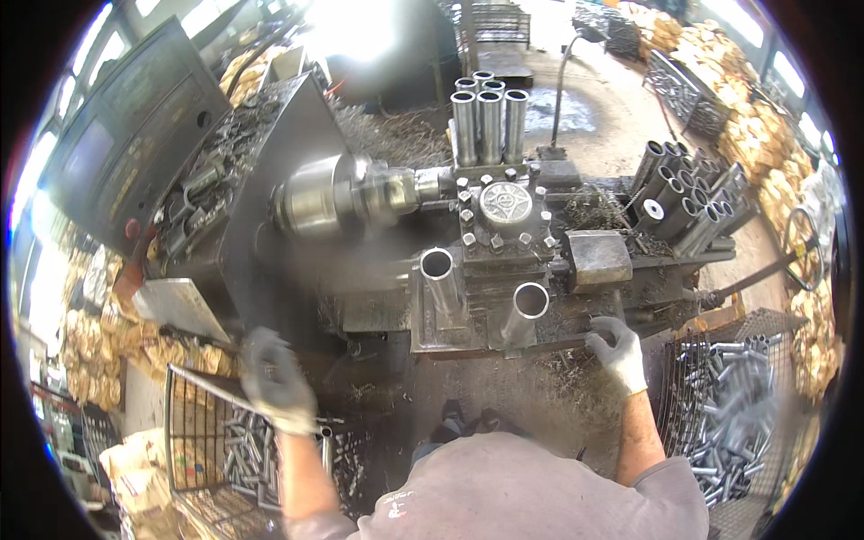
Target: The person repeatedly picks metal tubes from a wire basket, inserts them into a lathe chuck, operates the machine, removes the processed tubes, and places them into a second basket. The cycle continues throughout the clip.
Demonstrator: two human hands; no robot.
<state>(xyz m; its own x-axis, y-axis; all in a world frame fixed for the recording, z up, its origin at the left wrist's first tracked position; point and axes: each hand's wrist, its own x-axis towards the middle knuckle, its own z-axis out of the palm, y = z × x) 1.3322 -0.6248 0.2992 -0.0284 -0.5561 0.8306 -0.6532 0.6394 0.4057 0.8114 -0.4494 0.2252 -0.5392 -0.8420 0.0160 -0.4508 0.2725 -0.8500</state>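
My left hand (277, 378), in a grey-and-white work glove, hangs over the wire basket at the left; motion blur hides its fingers. My right hand (619, 353), gloved alike, is in front of the lathe carriage with fingers loosely curved, thumb apart and nothing visible between them. Just above it is a metal block (600, 259). Between my hands, two metal tubes (441, 281) stand upright on the carriage's front. Behind them sits the bolted tool post (506, 205), with several upright tubes (489, 128) just beyond it. The chuck (322, 193) to its left looks blurred.
Short cut tubes fill a mesh basket (668, 396) at the right; more lie in the left wire basket (169, 418). A cluster of longer tubes (670, 193) leans at the lathe's right end. Metal shavings (387, 139) heap behind the machine. A control panel (135, 117) stands far left.
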